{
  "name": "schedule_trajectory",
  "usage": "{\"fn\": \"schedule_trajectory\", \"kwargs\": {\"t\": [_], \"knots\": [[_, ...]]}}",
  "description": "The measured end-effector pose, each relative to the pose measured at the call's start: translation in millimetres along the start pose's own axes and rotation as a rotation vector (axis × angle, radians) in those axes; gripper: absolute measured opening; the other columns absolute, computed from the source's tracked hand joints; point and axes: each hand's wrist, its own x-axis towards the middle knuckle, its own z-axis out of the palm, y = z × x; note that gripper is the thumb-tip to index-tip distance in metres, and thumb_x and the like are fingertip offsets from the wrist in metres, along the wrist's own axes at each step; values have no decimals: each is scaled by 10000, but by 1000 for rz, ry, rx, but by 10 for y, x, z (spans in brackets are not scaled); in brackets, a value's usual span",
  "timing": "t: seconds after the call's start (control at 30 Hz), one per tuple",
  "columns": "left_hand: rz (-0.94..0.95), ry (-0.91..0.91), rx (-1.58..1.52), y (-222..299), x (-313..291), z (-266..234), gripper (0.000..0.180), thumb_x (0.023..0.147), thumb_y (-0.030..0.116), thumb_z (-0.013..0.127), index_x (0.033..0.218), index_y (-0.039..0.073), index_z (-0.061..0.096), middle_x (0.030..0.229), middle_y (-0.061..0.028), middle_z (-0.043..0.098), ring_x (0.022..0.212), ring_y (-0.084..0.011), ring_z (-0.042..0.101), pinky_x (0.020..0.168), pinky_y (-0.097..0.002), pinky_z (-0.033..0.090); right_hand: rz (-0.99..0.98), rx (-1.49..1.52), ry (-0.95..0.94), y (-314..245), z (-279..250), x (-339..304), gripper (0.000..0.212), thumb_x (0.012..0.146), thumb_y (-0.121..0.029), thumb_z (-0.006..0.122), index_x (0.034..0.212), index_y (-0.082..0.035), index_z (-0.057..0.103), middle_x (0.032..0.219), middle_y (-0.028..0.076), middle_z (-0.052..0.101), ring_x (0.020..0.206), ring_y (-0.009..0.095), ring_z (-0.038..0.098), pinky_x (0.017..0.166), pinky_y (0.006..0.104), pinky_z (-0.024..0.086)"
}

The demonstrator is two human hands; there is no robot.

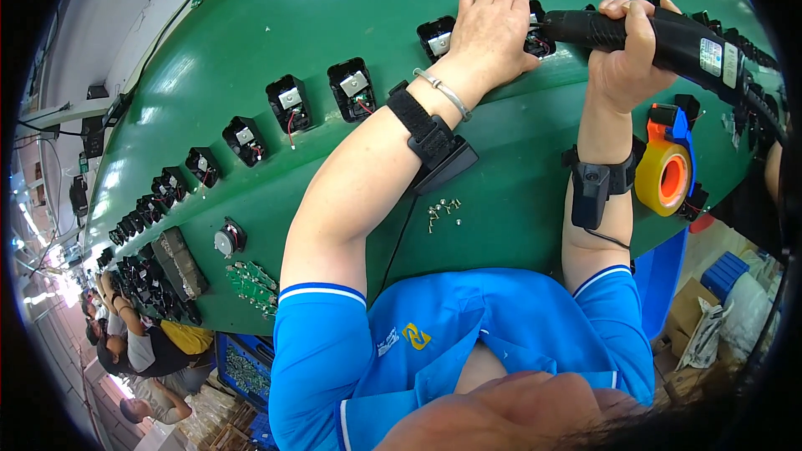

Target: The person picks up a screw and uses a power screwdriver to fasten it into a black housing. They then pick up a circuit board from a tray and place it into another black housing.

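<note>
In my right hand (628,58) is a black electric screwdriver (660,38), my fingers wrapped round its body. Its bit points left into a black plastic housing (541,43) near the far side of the green bench. My left hand (493,38) grips that housing from its left side, fingers at the far edge and thumb at the near edge; the palm hides part of it. Just left of this hand stands another black housing (436,38) with a silver metal block inside. A further housing (352,89) shows a metal block and red wires.
A curved row of similar housings (244,141) runs to the far left. Loose screws (443,212), a round speaker (230,239), green circuit boards (252,286) and a grey block (180,262) lie nearer. A tape dispenser (666,169) is at right. Other people sit at lower left.
</note>
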Motion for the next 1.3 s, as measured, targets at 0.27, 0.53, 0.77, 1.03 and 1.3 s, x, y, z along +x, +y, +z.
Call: {"fn": "schedule_trajectory", "kwargs": {"t": [0.27, 0.53, 0.77, 1.03, 1.3], "knots": [[13, 45, 12, -37, -36, 4, 511, 522, 319, 741, 876, 18, 530, 858, -107, 562, 937, -247, 481, 896, -377, 283, -23, -87, -42, -15, -7, -1, 320, 678, 67, 500, 985, 10, 429, 638, 88, 503, 554, 199, 507, 575, 379, 443], [-26, -45, -10, -36, -54, -52, 626, 521, 317, 746, 1014, 27, 491, 926, -111, 550, 981, -269, 465, 909, -393, 281, 27, -5, -13, -52, 17, 0, 331, 676, 76, 493, 991, 2, 424, 648, 85, 502, 558, 193, 500, 575, 373, 434], [-22, -41, -12, -44, -70, -69, 633, 520, 314, 748, 1021, 26, 488, 935, -111, 548, 985, -266, 462, 913, -393, 279, 59, 35, 10, -34, 28, -8, 324, 677, 77, 490, 983, -7, 427, 651, 79, 496, 573, 192, 499, 586, 372, 428], [-39, 29, -50, -115, -149, -123, 714, 507, 332, 758, 1084, 27, 466, 973, -107, 537, 1007, -272, 445, 914, -393, 282, 140, 170, 71, -173, 73, 35, 301, 698, 29, 490, 986, -36, 430, 654, 88, 502, 596, 193, 485, 615, 366, 417], [105, 266, -246, -152, -162, -259, 347, 595, 222, 709, 905, 111, 597, 938, -54, 545, 947, -249, 465, 861, -380, 334, 214, 297, 67, -409, 15, 108, 271, 712, -74, 521, 970, -84, 440, 696, 60, 510, 638, 168, 452, 686, 343, 376]]}}
